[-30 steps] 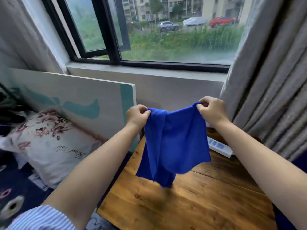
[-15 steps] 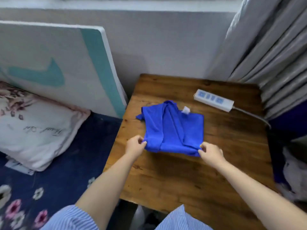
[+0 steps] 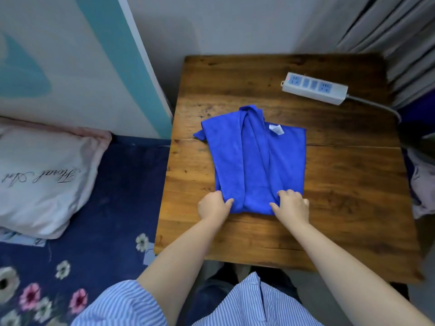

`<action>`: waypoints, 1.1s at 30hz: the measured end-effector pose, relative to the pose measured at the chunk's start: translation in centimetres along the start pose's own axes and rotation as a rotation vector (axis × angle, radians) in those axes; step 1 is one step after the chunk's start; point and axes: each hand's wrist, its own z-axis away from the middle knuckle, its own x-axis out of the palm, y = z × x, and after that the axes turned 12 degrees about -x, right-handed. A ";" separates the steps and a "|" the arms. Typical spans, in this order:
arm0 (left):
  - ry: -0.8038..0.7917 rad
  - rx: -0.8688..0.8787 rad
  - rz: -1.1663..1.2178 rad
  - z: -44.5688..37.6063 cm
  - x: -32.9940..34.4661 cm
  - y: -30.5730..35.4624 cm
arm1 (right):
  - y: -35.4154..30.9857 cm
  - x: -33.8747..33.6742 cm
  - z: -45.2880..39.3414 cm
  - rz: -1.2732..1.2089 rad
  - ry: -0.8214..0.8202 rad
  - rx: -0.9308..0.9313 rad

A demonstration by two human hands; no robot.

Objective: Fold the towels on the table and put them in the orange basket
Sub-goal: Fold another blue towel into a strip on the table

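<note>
Towel (image 3: 256,161), blue and folded over itself, lay flat on the wooden table (image 3: 353,208), roughly midway between the left and right edges and a little nearer the left one. A raised pleat ran along it from the far edge toward the near edge, and a small white label (image 3: 276,129) showed near its far right corner. One blue corner poked out toward the table's left edge.

Both hands were down at the towel's near edge. The left hand (image 3: 213,205) was curled shut on the near left corner, thumb on top of the cloth, fingers tucked at the fold. The right hand (image 3: 292,204) was closed on the near right corner, fingers bent down onto the fabric and pinching it against the wood. Both forearms reached in from the near edge, bare below striped shirt sleeves (image 3: 122,304).

At the far right corner of the table sat a white power strip (image 3: 314,88), well apart from the towel, its grey cord (image 3: 376,105) trailing off the right edge. Left of the table, a white pillow (image 3: 42,180) with script lettering rested on a dark blue floral bedspread (image 3: 106,220). Grey curtains (image 3: 400,38) hung past the far right corner.
</note>
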 end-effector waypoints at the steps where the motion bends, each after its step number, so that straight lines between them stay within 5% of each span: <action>1: 0.005 -0.005 -0.006 0.0 0.3 0.2 | -0.3 0.3 -0.2 0.000 0.008 0.039; 7: -0.080 -0.166 0.218 -0.9 1.0 0.5 | -1.0 1.0 -1.0 0.051 0.038 0.100; 14: -0.175 -0.113 0.535 -2.7 -1.3 -2.7 | -0.9 0.8 -2.1 0.062 0.041 0.111; 19: -0.431 -0.126 0.857 -2.7 -4.0 -5.3 | 0.4 -2.4 -2.5 -0.654 0.238 0.325; 23: -0.375 -0.106 0.990 -3.7 -6.4 -6.6 | 1.5 -7.1 -1.7 -0.990 0.413 0.298; 29: -0.271 -0.027 0.978 -4.0 -10.7 -7.1 | 2.4 -12.1 -0.9 -1.042 0.027 0.426; 33: -0.160 0.095 0.896 -4.3 -13.9 -5.0 | 1.8 -15.2 -1.7 -1.034 0.112 0.410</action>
